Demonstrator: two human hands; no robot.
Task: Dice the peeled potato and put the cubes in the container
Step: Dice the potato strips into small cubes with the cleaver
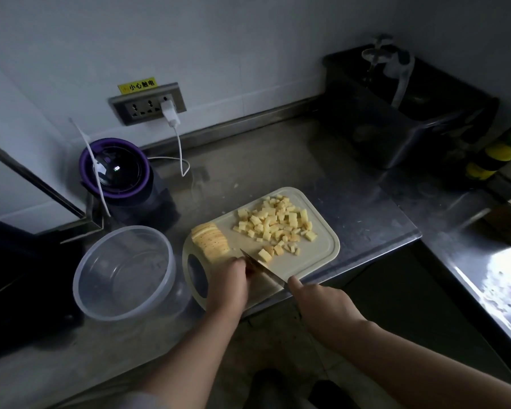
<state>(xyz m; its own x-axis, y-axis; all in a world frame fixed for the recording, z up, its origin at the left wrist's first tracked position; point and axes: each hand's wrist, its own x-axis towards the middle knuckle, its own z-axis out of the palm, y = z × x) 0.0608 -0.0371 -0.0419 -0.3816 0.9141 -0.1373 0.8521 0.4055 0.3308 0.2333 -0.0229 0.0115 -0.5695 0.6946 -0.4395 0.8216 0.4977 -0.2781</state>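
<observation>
My right grip (322,302) is clamped on the knife (264,268), forefinger along the spine, and the blade slants across the near side of the cutting board (331,246). My left grip (227,280) sits knuckles-up against the blade's flat. Its fingers curl down, but the hand hides whether they pin a piece, so I cannot tell.

That is my main worry: a fingertip creeping under the edge, or a wet strip skidding, and the dim light won't help. The board also lies close to the table's (351,178) near edge, so hard chopping could shift it off.

The sliced potato (210,240) stands at the board's left end, and the cubes (278,224) are heaped toward its far right. The container (124,273), just left of the board, holds no cubes yet. Beyond the board's far-left corner are a purple appliance (114,172) and a charger cable (179,149).
</observation>
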